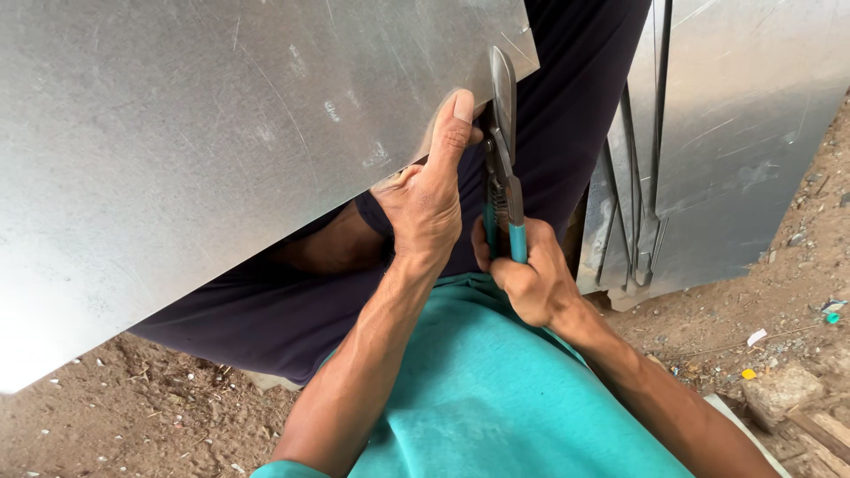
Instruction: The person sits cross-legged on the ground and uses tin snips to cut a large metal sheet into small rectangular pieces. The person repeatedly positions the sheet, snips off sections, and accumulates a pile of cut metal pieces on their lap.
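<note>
Right hand (pixel 531 279) clamps teal-handled snips (pixel 503 150) at the right edge of a metal sheet (pixel 204 150) over the lap; left hand (pixel 429 199) grips that edge. The cut looks barely begun.

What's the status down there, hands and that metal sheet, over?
Left hand gripping the metal sheet at its edge, thumb up. Right hand closed on teal-handled snips, blades at that edge. Cut metal pieces lie right, clear of the work.
</note>
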